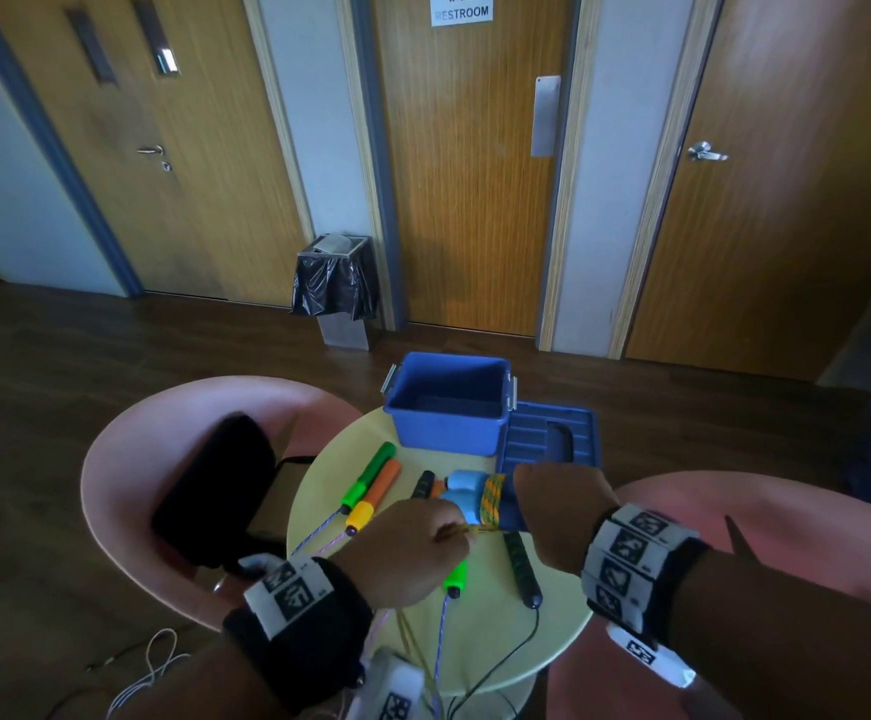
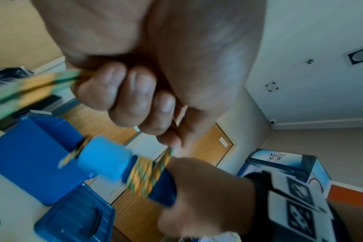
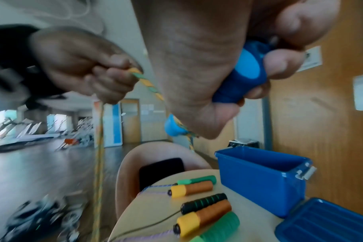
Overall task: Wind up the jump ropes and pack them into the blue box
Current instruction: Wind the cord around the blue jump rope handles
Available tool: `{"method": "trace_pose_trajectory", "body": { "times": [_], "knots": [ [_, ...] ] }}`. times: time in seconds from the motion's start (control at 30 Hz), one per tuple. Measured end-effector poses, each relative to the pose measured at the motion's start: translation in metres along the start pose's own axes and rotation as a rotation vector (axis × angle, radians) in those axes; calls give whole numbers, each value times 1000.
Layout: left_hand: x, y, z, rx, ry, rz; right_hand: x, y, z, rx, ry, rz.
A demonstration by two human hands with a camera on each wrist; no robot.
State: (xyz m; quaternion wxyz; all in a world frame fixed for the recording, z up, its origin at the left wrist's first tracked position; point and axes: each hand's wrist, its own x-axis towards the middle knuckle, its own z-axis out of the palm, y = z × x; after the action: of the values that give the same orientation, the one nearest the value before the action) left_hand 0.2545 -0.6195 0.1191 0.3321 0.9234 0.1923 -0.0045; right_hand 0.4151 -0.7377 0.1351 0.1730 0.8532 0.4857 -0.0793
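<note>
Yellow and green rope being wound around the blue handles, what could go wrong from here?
The unwound length below the left hand hangs off the round table toward the floor, so it might snag or tangle with the other ropes' cords there. The coil sits near the end of the blue handles that the right hand grips, so loops could slip off.

A white sign (image 1: 461, 9) on the middle door (image 1: 475, 174) reads "RESTROOM", its first letters faint, beneath a pictogram cut off by the frame's top edge. In the left wrist view, a blue-and-white cabinet (image 2: 284, 165) against the far wall carries a logo that appears to read "Nutri SOY" (image 2: 275, 156), though blur leaves the lettering uncertain. The wristbands (image 1: 625, 556) bear black-and-white coded squares, not legible text. Small notices on a door (image 2: 223, 141) and on distant walls are too blurred to read.
</note>
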Motion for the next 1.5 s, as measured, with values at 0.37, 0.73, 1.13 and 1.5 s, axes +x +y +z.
{"method": "trace_pose_trajectory", "body": {
  "times": [0.37,0.73,1.13,1.5],
  "knots": [
    [18,-8,-57,65,-175,136,-41,-13,-14,-149,96,-463],
    [18,2,-63,13,-68,311,-62,4,-40,-104,87,-546],
    [10,-7,-55,-359,-45,316,-81,11,-64,68,223,-543],
    [4,-18,-22,-1261,-143,366,-94,4,-75,377,325,-541]
  ]
}}
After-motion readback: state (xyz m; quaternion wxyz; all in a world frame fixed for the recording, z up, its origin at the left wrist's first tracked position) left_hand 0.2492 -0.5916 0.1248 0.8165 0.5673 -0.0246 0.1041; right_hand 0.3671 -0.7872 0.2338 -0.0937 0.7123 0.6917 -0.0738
